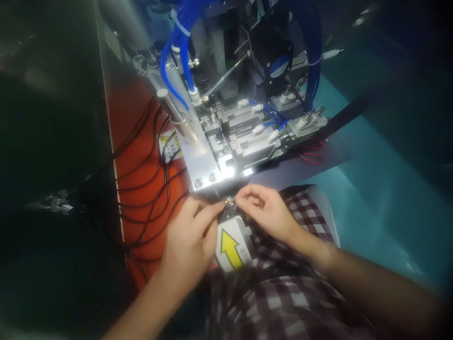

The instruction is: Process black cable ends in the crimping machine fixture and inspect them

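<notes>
Close to the machine's front edge, my left hand [191,231] and my right hand [265,208] meet with only a small gap between their fingertips. Both are closed in a pinch. Fine coloured wires [230,199], some greenish and some pale, show between the fingertips. They are too small to make out singly. Just below them is a small dark fixture [230,212], partly covered by my hands. Nearer to me, a white label with a yellow arrow [230,243] lies beside my left hand.
A machine with a bright metal plate [203,167], pneumatic cylinders [256,141] and blue air tubes [184,56] stands ahead. Black cables [155,189] cross the orange-red surface [129,123] on the left, ending at metal-tipped connectors [60,203]. Checked cloth [283,293] covers my lap.
</notes>
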Action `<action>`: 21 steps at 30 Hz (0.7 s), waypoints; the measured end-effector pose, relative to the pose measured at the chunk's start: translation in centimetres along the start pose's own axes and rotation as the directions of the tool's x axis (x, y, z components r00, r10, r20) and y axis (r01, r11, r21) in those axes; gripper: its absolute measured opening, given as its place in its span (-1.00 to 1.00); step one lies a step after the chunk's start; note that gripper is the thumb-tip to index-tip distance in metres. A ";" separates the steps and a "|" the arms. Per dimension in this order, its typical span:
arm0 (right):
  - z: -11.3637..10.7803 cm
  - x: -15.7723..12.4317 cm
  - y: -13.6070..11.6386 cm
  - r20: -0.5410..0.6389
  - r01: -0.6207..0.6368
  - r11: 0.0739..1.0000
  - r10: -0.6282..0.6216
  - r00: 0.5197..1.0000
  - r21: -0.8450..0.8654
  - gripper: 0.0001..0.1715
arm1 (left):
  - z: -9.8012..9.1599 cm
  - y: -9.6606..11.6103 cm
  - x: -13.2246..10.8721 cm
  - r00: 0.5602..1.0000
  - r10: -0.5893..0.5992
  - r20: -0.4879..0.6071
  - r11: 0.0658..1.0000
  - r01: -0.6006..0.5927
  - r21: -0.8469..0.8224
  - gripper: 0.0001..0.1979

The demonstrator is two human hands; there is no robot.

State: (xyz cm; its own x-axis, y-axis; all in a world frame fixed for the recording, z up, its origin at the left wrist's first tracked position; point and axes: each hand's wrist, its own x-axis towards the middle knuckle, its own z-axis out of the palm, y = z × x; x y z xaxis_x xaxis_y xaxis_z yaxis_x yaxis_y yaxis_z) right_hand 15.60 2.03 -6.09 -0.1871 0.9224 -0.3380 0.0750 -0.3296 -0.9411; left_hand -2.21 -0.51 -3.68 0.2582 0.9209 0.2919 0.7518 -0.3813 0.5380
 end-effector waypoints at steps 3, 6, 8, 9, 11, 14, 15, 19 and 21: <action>0.0 -0.1 0.0 -0.042 0.034 0.999 -0.034 0.999 -0.012 -0.84 | 0.0 0.0 0.0 1.000 -0.007 0.001 1.000 0.007 -0.007 -0.75; 0.2 0.1 0.0 -0.044 0.078 0.996 -0.079 0.996 -0.031 -0.85 | 0.0 -0.1 0.1 1.000 -0.003 -0.005 1.000 0.003 -0.003 -0.76; 0.4 0.2 0.0 -0.039 0.086 0.995 -0.088 0.995 -0.039 -0.85 | 0.0 -0.1 0.1 1.000 0.003 -0.006 1.000 -0.003 -0.002 -0.76; 0.4 0.3 0.0 -0.036 0.086 0.995 -0.087 0.996 -0.042 -0.85 | 0.0 -0.1 0.1 1.000 0.005 -0.004 1.000 -0.005 -0.002 -0.76; 0.4 0.3 0.2 -0.020 0.083 0.996 -0.084 0.996 -0.045 -0.86 | 0.0 -0.1 0.0 1.000 0.004 -0.001 1.000 -0.004 -0.003 -0.76; 0.4 0.2 0.3 0.002 0.071 0.997 -0.071 0.997 -0.026 -0.86 | 0.0 -0.1 0.0 1.000 0.001 -0.006 1.000 -0.001 -0.007 -0.77; 0.4 0.2 0.3 0.005 0.057 0.998 -0.057 0.998 -0.014 -0.86 | 0.0 -0.1 0.0 1.000 0.001 -0.008 1.000 -0.001 -0.009 -0.77; 0.4 0.1 -0.1 0.030 -0.036 0.999 0.035 0.999 0.033 -0.83 | 0.1 -0.2 0.0 1.000 0.003 -0.009 1.000 -0.003 -0.013 -0.77; 0.3 0.1 -0.4 0.031 -0.059 0.998 0.058 0.998 0.038 -0.83 | 0.1 -0.2 0.0 1.000 -0.002 -0.007 1.000 0.002 -0.016 -0.76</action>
State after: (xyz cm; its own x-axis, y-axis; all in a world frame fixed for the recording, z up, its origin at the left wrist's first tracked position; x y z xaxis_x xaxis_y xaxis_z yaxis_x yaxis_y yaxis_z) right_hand 15.21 2.21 -5.80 -0.2130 0.8948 -0.3923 0.0488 -0.3912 -0.9190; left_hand -2.31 -0.41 -3.92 0.2524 0.9211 0.2965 0.7424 -0.3809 0.5511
